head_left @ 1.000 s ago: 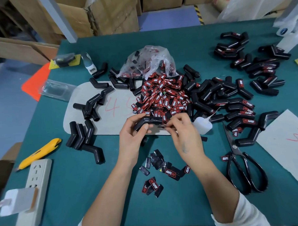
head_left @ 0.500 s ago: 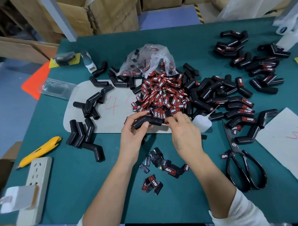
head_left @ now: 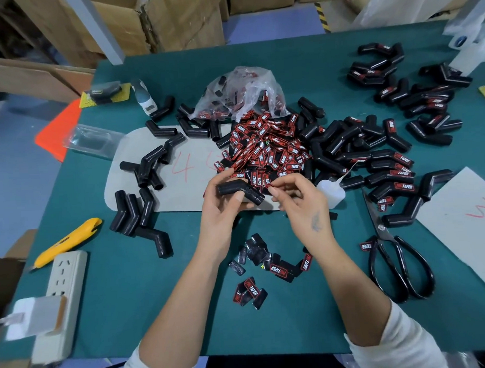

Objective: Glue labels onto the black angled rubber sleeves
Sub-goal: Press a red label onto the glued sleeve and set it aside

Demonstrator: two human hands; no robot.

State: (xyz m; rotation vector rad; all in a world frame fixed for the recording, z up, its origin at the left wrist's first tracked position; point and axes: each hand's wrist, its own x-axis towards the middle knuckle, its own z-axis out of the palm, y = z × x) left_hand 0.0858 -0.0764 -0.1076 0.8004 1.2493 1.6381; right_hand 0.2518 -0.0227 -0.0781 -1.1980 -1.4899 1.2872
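Note:
My left hand (head_left: 223, 207) grips a black angled rubber sleeve (head_left: 240, 191) just in front of the heap of red-and-black labels (head_left: 265, 149). My right hand (head_left: 300, 206) is beside the sleeve's right end, its thumb and forefinger pinching a label (head_left: 267, 182) at the heap's near edge. A small white glue bottle (head_left: 330, 192) lies right of that hand. Bare sleeves (head_left: 142, 205) lie at the left; labelled sleeves (head_left: 388, 172) lie at the right.
Black scissors (head_left: 397, 263) lie at the right, beside a white sheet (head_left: 465, 218). A yellow utility knife (head_left: 68, 241) and a power strip (head_left: 62, 289) sit at the left edge. Loose labels (head_left: 267, 266) lie between my forearms. A plastic bag (head_left: 243, 94) sits behind the heap.
Both hands moved slightly away from me toward the label heap. My right hand left the sleeve's end and now pinches a label at the heap's edge.

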